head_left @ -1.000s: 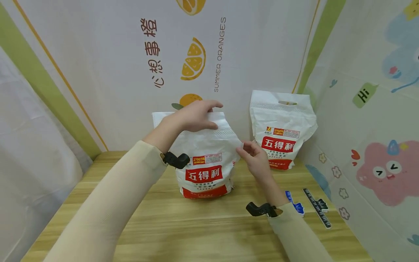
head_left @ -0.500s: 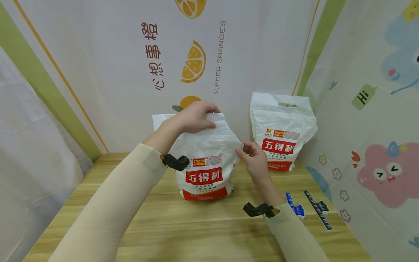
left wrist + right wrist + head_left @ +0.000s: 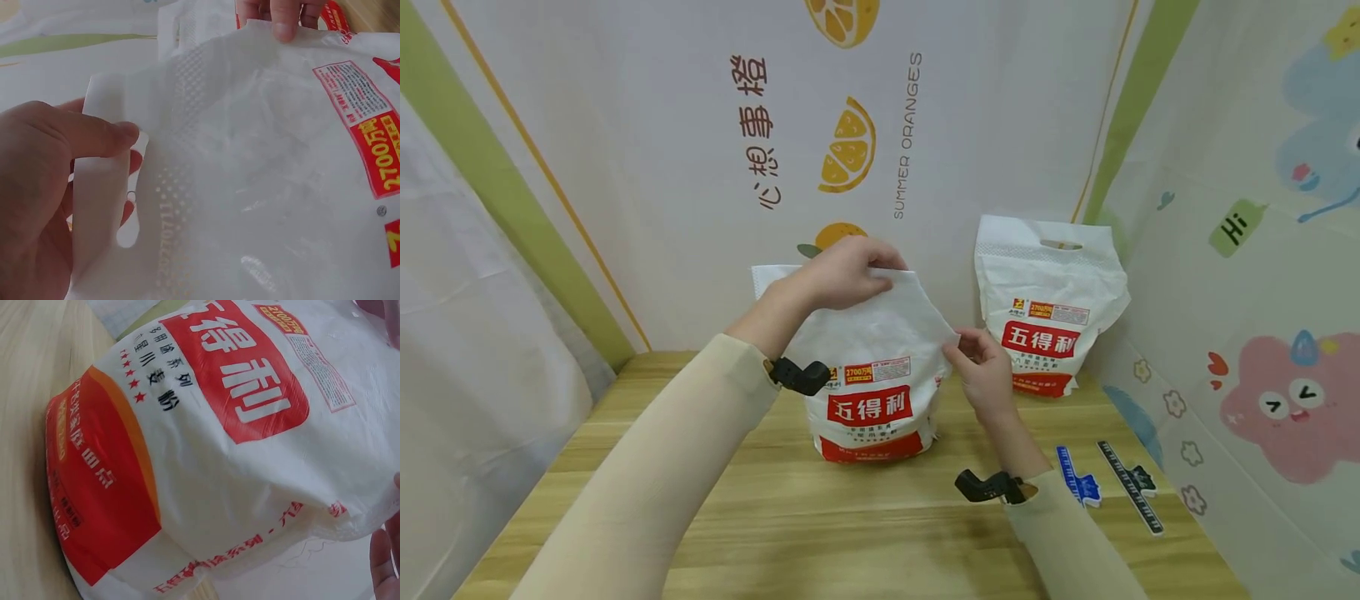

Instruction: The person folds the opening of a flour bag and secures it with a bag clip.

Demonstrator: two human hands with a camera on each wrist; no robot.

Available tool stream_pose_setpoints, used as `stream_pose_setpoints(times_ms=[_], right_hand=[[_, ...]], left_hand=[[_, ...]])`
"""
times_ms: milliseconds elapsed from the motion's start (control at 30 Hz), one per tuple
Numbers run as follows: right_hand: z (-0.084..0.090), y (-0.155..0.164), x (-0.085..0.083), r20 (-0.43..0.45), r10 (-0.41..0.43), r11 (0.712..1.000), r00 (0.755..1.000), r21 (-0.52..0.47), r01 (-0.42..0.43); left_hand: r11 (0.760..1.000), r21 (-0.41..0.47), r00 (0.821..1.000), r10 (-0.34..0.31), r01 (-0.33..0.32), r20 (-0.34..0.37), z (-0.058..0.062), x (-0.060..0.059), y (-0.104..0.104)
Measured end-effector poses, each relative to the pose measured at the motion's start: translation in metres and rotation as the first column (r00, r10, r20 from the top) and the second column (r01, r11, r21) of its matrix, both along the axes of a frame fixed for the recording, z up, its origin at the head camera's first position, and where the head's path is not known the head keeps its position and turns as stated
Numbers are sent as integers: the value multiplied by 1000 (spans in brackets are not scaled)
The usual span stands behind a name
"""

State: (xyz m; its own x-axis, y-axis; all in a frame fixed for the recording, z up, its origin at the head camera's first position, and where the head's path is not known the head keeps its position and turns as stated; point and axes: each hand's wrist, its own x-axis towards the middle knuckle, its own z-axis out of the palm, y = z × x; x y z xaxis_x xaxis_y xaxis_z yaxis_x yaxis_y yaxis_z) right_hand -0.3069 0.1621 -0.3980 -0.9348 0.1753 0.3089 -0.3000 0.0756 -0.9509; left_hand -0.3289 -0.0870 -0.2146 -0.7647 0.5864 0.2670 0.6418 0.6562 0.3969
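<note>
The near flour bag (image 3: 871,375) stands upright at the centre of the frame on the wooden table (image 3: 850,533). The left hand (image 3: 842,273) pinches its top handle strip (thumb over the front, fingers behind). The right hand (image 3: 983,377) pinches the bag's right edge between thumb and fingertips. A second bag (image 3: 1048,321) stands at right centre.

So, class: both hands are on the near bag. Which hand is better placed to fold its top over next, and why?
Left, probably. The left hand already grips the handle strip at the top of the bag, thumb over it. The right hand only pinches the side edge lower down.
</note>
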Motion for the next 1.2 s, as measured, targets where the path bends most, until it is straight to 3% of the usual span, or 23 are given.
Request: stream_pose_setpoints(times_ms=[167,467,833,1200], right_hand=[[-5,4,1,-33,38,998,999,-49,-40],[-8,4,3,-94,65,998,993,-3,-65],[-12,5,7,-67,170,985,983,-5,-170],[-11,5,8,-45,202,979,978,39,-200]], left_hand=[[996,27,997,-82,81,17,3,2,-2],[986,-4,986,-166,166,4,4,5,-2],[980,-88,984,-178,180,24,4,7,-1],[971,-214,995,-100,102,20,5,14,-1]])
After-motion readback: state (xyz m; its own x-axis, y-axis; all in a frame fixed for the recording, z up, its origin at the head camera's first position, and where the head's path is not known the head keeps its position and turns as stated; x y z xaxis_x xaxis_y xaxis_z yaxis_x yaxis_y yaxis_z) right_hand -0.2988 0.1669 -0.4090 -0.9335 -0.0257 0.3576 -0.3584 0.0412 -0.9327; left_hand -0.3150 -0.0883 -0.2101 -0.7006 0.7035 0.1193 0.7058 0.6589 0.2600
